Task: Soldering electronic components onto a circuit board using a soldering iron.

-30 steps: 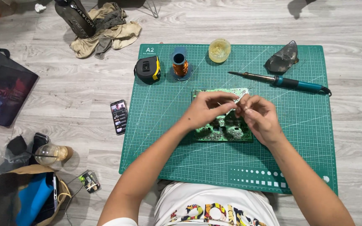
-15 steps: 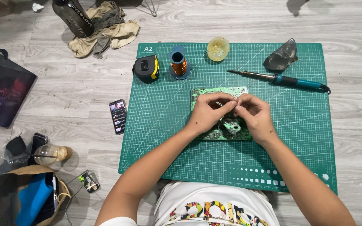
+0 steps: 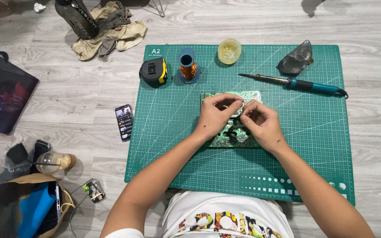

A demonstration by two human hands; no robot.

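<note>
A green circuit board (image 3: 234,137) lies flat on a green cutting mat (image 3: 173,132). My left hand (image 3: 214,115) and my right hand (image 3: 261,123) rest over the board, fingertips pinched close together above its middle. What they pinch is too small to make out, perhaps a thin wire. Both hands cover much of the board. A soldering iron (image 3: 296,83) with a blue handle lies on the mat beyond my right hand.
On the mat's far side are a black and yellow tape measure (image 3: 153,72), a spool of copper wire (image 3: 187,67), a small yellowish tub (image 3: 229,50) and a grey lump (image 3: 295,60). A phone (image 3: 124,122), crumpled cloth (image 3: 109,31), bags (image 3: 5,99) and a cup (image 3: 51,162) lie on the wooden floor at left.
Both hands have come down from slightly raised to low over the board, and their fingertips have drawn closer together. The view has shifted a little.
</note>
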